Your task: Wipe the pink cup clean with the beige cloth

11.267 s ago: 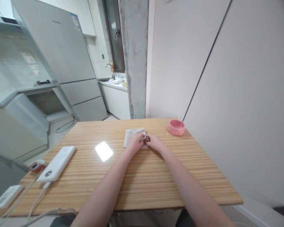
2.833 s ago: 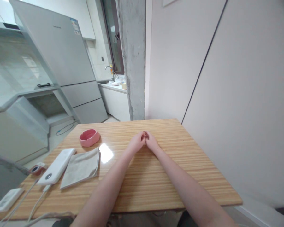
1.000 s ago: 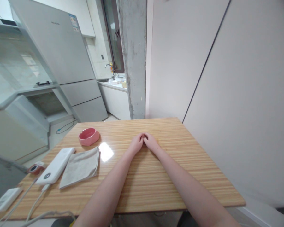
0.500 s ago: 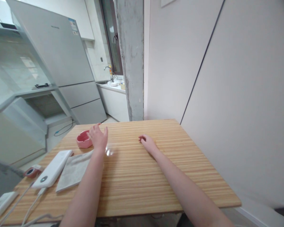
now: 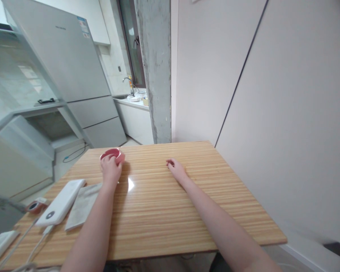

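At the far left of the table (image 5: 170, 223) lay a white power bank (image 5: 58, 202), then a folded grey cloth (image 5: 82, 206). Our left hand (image 5: 111, 169) had its fingers closed around the pink ashtray (image 5: 112, 154) near the table's far left edge. Our right hand (image 5: 176, 170) rested loosely curled on the wood, holding nothing.

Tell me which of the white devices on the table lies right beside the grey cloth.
The large white power bank with a round dark button, lying alongside the folded grey cloth. The smaller white device sits apart at the table's near-left corner.
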A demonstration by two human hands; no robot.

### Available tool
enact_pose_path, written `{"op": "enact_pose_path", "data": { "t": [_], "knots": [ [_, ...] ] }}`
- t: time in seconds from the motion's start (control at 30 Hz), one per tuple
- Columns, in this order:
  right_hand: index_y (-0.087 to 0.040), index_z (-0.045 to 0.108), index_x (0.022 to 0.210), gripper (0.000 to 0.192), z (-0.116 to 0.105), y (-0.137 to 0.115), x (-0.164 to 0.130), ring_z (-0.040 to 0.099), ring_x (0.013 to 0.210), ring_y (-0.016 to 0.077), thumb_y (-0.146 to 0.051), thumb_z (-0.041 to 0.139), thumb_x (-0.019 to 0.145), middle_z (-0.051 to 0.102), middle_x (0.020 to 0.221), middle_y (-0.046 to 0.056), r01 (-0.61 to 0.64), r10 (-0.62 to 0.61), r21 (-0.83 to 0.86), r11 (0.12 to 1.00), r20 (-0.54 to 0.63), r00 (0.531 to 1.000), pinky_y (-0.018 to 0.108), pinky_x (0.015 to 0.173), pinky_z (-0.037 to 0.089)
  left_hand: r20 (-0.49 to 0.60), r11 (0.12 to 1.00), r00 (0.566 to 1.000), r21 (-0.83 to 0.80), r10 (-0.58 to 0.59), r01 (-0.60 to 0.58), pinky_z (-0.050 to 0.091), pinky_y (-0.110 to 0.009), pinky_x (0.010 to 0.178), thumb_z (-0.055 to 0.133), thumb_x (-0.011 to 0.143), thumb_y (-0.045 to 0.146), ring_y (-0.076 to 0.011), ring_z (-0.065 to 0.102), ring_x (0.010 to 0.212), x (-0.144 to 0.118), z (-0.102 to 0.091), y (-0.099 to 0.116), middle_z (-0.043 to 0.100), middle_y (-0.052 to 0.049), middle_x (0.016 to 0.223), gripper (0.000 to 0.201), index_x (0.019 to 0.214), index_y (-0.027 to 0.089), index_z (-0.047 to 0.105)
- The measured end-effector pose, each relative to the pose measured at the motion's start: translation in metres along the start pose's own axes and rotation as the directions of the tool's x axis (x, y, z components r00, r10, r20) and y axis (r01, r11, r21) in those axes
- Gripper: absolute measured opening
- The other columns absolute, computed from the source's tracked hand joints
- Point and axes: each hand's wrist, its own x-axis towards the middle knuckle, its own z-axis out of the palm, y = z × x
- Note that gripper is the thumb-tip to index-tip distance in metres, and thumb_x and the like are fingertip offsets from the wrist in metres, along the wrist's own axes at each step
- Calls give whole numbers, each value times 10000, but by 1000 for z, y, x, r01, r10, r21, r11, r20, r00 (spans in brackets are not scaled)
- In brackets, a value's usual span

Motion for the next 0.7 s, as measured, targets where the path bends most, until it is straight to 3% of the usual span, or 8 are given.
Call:
{"op": "enact_pose_path", "data": {
  "t": [0.07,0.13,0.23,0.33,0.43,0.7],
  "knots": [
    [-183,629,953,237,0,0,1,626,840,188,-265,478,790,678,898,58,-1,7,58,998,-103,995,350,806,493,-62,973,975,-79,214,-218,284,-461,1092,553,791,259,-280,408,1207,-2,6,26,542,-130,1201,214,963,139,599],
    [-189,615,994,279,-2,-2,1,619,915,202,-357,485,813,673,971,75,17,9,123,992,-204,979,367,846,489,-100,900,920,-192,379,-391,333,-457,1063,575,783,237,-266,450,1160,-12,14,60,563,-122,1147,168,922,146,604],
    [-187,591,1066,361,-6,-10,-2,599,1018,211,-441,474,838,651,1098,101,70,-12,198,978,-278,960,375,916,468,-83,784,849,-345,522,-516,383,-444,1026,601,774,204,-259,469,1135,-37,27,115,566,-127,1143,129,889,145,609],
    [-189,594,1084,382,-9,-18,-5,583,1077,216,-461,462,852,645,1144,102,98,-31,236,967,-273,962,373,968,445,-26,723,803,-419,596,-550,382,-452,1029,636,742,167,-256,470,1149,-62,41,152,565,-120,1158,100,839,154,614],
    [-188,602,1080,366,-10,-20,-5,587,1080,219,-432,493,830,654,1136,94,61,6,243,968,-265,964,376,991,433,0,706,784,-434,621,-560,358,-477,1046,642,736,153,-265,455,1175,-76,51,164,563,-113,1182,140,875,159,627],
    [-165,590,1095,373,-9,-7,1,600,1068,225,-307,545,753,652,1145,107,49,3,213,976,-237,971,394,988,438,27,659,747,-491,665,-569,326,-496,1084,663,723,170,-286,424,1245,-70,60,149,545,-142,1240,170,891,153,640]
  ]
}}
